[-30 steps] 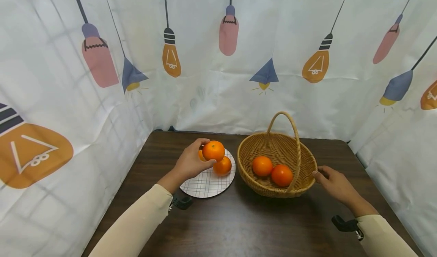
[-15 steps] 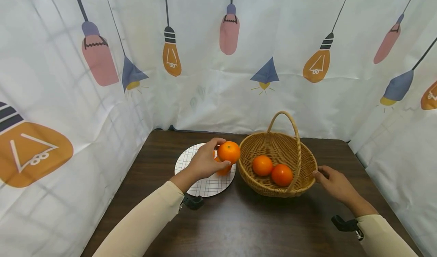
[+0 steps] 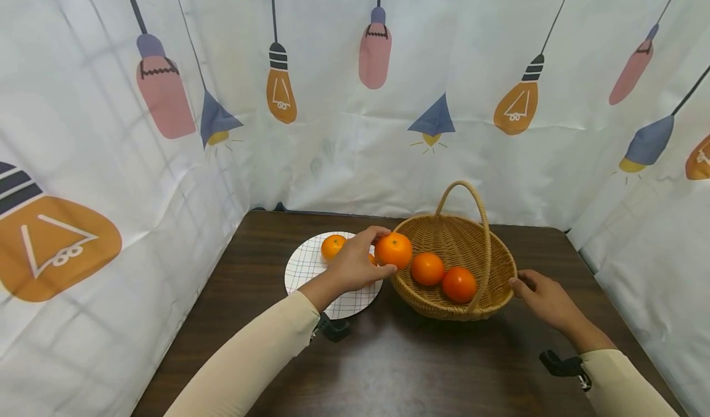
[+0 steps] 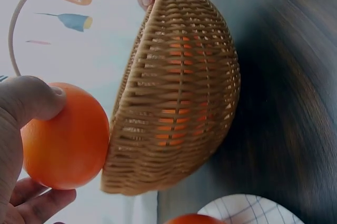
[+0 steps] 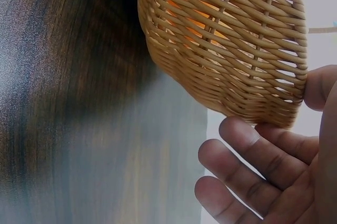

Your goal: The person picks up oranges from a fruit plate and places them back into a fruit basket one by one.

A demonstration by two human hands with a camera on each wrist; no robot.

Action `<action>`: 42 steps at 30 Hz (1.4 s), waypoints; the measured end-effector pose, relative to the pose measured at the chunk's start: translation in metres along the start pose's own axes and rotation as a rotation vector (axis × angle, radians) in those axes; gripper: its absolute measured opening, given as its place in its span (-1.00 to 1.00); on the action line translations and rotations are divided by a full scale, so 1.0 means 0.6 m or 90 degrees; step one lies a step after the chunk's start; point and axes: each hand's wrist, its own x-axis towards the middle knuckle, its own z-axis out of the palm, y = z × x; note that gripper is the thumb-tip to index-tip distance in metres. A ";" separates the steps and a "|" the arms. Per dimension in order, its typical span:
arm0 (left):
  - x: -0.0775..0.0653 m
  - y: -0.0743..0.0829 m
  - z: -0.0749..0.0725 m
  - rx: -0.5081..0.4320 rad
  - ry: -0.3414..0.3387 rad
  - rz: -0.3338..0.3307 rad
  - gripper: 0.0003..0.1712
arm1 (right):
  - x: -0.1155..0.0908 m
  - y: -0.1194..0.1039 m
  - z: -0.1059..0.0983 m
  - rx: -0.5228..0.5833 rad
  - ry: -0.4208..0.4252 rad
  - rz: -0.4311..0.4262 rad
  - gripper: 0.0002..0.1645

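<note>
My left hand (image 3: 357, 264) grips an orange (image 3: 394, 251) between thumb and fingers, held up at the left rim of the wicker basket (image 3: 421, 303). In the left wrist view the held orange (image 4: 68, 137) appears right beside the basket's woven wall (image 4: 168, 87). My right hand (image 3: 546, 300) pinches the basket's right rim, thumb at the edge and fingers outside, as the right wrist view shows. Inside the basket lie two oranges, one left (image 3: 427, 269) and one right (image 3: 459, 284). On the checked plate (image 3: 302, 275) sits another orange (image 3: 333, 246); one more is mostly hidden behind my left hand.
The basket's tall arched handle (image 3: 484, 220) rises over its right part. Everything stands on a dark wooden table (image 3: 421, 368). A white curtain (image 3: 344, 152) printed with lamps and bulbs surrounds the table at the back and sides.
My left hand has carried the orange rightward from above the plate to the basket's left rim, uncovering the plate's left side. My right hand has stayed on the basket.
</note>
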 end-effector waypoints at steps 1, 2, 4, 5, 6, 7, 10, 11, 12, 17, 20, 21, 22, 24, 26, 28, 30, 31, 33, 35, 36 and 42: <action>0.002 0.002 0.003 0.002 -0.003 -0.001 -0.18 | 0.000 0.000 0.000 0.000 -0.001 0.000 -0.17; 0.003 0.003 0.005 0.003 -0.007 -0.001 -0.18 | 0.000 0.000 0.000 0.002 -0.002 0.000 -0.17; 0.006 0.006 0.010 0.007 -0.015 -0.003 -0.17 | 0.000 0.000 0.000 0.003 -0.003 0.001 -0.17; 0.008 0.007 0.013 0.012 -0.018 -0.002 -0.17 | 0.000 0.000 0.000 0.003 -0.004 0.001 -0.16; 0.009 0.009 0.015 0.017 -0.018 -0.003 -0.17 | 0.001 0.001 0.000 0.003 -0.006 0.000 -0.16; 0.011 0.010 0.018 0.020 -0.020 -0.002 -0.17 | 0.001 0.001 0.001 0.003 -0.006 0.000 -0.16; 0.015 0.016 0.025 0.031 -0.025 -0.002 -0.19 | 0.001 0.002 0.001 0.003 -0.007 0.001 -0.16; 0.017 0.018 0.028 0.041 -0.027 -0.003 -0.19 | 0.001 0.003 0.002 0.002 -0.006 0.001 -0.16; 0.018 0.020 0.031 0.050 -0.029 -0.003 -0.20 | 0.001 0.003 0.002 0.002 -0.006 0.002 -0.16; 0.025 0.028 0.047 0.094 -0.051 0.022 -0.23 | 0.001 0.003 0.003 -0.002 -0.002 0.000 -0.16; 0.029 0.030 0.055 0.106 -0.065 0.041 -0.24 | 0.001 0.002 0.003 -0.004 -0.001 -0.003 -0.16; 0.030 0.030 0.058 0.110 -0.069 0.045 -0.24 | 0.001 0.001 0.003 -0.004 -0.001 -0.004 -0.16; 0.030 0.029 0.061 0.116 -0.074 0.046 -0.24 | 0.001 0.000 0.003 -0.004 -0.001 -0.004 -0.16; 0.031 0.028 0.067 0.132 -0.088 0.051 -0.24 | 0.001 -0.001 0.003 -0.004 -0.001 -0.004 -0.16; 0.032 0.028 0.072 0.145 -0.102 0.057 -0.25 | 0.001 -0.001 0.004 -0.004 0.000 -0.001 -0.16; 0.032 0.028 0.077 0.158 -0.116 0.060 -0.24 | 0.002 -0.001 0.003 -0.005 0.001 0.000 -0.16; 0.033 0.030 0.080 0.169 -0.127 0.061 -0.23 | 0.003 0.000 0.003 -0.005 0.003 -0.001 -0.17; 0.033 0.031 0.081 0.173 -0.131 0.061 -0.23 | 0.003 0.000 0.003 -0.005 0.004 -0.002 -0.17; 0.035 0.034 0.082 0.183 -0.142 0.060 -0.22 | 0.003 -0.001 0.003 -0.002 0.005 -0.004 -0.18; 0.038 0.039 0.084 0.196 -0.153 0.056 -0.23 | 0.003 -0.001 0.002 -0.001 0.007 -0.007 -0.18; 0.041 0.041 0.084 0.205 -0.161 0.053 -0.23 | 0.002 -0.001 0.001 0.000 0.008 -0.008 -0.18; 0.055 0.056 0.090 0.263 -0.212 0.033 -0.20 | 0.000 -0.001 0.002 0.002 0.011 -0.016 -0.18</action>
